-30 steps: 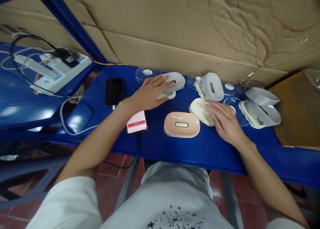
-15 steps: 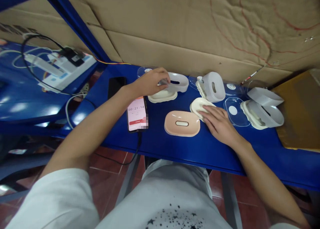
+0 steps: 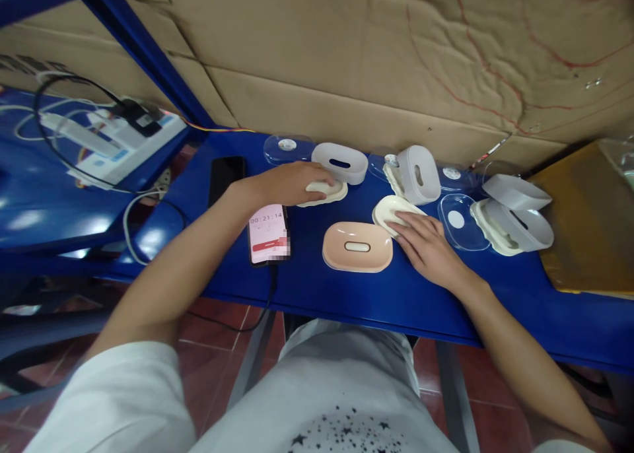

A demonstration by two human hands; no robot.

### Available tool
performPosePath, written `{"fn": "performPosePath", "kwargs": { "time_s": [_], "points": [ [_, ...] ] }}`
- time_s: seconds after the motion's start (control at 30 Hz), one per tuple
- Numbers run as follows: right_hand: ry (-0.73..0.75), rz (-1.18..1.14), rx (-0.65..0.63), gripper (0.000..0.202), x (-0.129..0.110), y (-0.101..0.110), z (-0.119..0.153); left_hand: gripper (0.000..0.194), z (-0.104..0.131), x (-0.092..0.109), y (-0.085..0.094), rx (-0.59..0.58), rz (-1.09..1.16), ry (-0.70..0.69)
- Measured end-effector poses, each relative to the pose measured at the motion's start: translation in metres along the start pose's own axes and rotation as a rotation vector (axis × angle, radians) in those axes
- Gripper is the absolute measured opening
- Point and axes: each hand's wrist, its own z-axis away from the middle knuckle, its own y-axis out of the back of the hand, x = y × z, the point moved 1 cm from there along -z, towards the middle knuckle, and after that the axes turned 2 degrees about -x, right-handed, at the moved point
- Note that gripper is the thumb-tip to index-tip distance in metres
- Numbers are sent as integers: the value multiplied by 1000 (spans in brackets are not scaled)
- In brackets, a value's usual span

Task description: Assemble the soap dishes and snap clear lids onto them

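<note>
My left hand (image 3: pixel 302 183) reaches over a cream oval tray (image 3: pixel 335 194) with a wavy rim, its fingers bent down around the raised middle. Just behind it stands a white oval shell (image 3: pixel 357 164) with a slot. My right hand (image 3: pixel 428 245) has its fingers on a smooth cream oval dish (image 3: pixel 391 209), covering the right part of it; the thumb's grip is partly hidden. Between my hands, nearer to me, lies a glossy peach oval dish (image 3: pixel 357 258) with a pale slotted insert, touching or close to the cream dish.
Behind stand a second white shell (image 3: pixel 420 175), two more shells at right, and several clear lids (image 3: pixel 463 223). A phone (image 3: pixel 269 235) showing a timer and a black phone (image 3: pixel 226 177) lie at left. A yellowish box (image 3: pixel 584 222) is at right; a power strip (image 3: pixel 163 126) is far left.
My left hand has come down and toward me, from beside the white shell onto the wavy cream tray. My right hand stays on the cream dish. The view has shifted slightly.
</note>
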Motion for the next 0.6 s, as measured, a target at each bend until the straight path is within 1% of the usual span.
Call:
{"fn": "performPosePath", "kwargs": {
  "time_s": [0.2,0.37,0.43,0.53,0.6],
  "points": [
    [0,4,-4,45,-1,1,-1,47,-12,-1,-2,-30,-16,-47],
    [0,12,-16,49,0,0,0,46,-17,4,-3,-90,29,-40],
    [4,10,-18,49,0,-1,0,42,-19,8,-2,-57,-5,-1],
    [6,5,-20,50,0,-1,0,39,-21,15,0,42,-92,96],
    [9,9,-22,51,0,-1,0,40,-23,20,1,53,-135,130]
  ]
}}
